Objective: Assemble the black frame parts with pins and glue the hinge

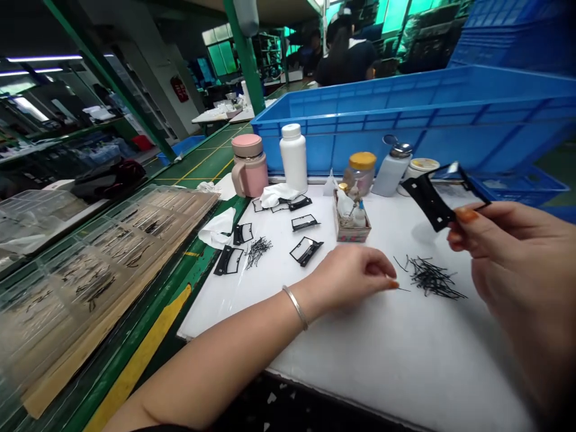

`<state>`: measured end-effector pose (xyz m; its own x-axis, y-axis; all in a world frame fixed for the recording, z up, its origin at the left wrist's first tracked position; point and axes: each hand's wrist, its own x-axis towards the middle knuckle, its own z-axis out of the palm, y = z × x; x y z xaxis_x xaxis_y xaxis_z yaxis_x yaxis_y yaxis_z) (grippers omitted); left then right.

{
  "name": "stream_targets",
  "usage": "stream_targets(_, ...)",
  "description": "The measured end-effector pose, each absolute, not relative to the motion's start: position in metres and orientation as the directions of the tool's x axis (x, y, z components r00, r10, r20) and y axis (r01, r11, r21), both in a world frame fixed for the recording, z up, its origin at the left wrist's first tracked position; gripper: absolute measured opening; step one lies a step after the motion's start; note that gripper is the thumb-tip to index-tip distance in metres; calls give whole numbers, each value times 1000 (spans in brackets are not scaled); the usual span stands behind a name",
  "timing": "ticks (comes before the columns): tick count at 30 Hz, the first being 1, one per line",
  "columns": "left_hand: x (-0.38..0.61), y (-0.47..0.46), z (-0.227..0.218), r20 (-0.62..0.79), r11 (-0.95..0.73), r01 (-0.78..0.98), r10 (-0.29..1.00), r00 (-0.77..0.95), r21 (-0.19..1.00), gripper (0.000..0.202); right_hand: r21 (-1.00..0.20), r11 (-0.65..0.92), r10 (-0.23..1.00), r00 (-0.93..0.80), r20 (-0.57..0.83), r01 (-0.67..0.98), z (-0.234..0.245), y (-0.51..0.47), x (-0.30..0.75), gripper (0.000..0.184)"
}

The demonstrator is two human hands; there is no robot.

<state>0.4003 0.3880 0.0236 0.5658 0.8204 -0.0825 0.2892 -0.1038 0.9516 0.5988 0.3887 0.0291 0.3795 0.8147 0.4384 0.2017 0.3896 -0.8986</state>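
Pinching a thin black pin (402, 289) with the left hand (355, 273), fingertips closed, just left of the pin pile (432, 280) on the white mat (396, 354). Gripping a black frame (435, 198) in the right hand (508, 252), raised above and right of the pile, long axis slanting down-right.

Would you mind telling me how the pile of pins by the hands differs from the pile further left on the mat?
The near pin pile is larger and more spread out than the far pin pile. The near one lies just beyond the left hand, whose fingers pinch at a stray pin; the far one sits untouched among black frames. Both are thin dark pins lying loose on the white mat.
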Motion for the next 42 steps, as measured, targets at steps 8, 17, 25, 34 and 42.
stream_targets(8,431,385,11,50,-658,641,712,700,395,16,-915,390,887,225,403,100,20,395,599,18)
stream_targets(17,437,385,14,37,-702,603,663,748,379,16,-920,371,905,171,389,124,18,392,598,20)
stream_targets(25,382,372,57,120,-381,290,762,636,878,23,-951,281,959,-14,282,132,21,384,587,23)
stream_targets(34,353,380,37,68,-41,-93,949,307,995,13,-974,80,954,-301,12,214,20,376,568,30)
stream_targets(42,364,371,29,184,-204,67,956,228,977,11,-982,41,946,-324,-22,187,20,376,567,32)
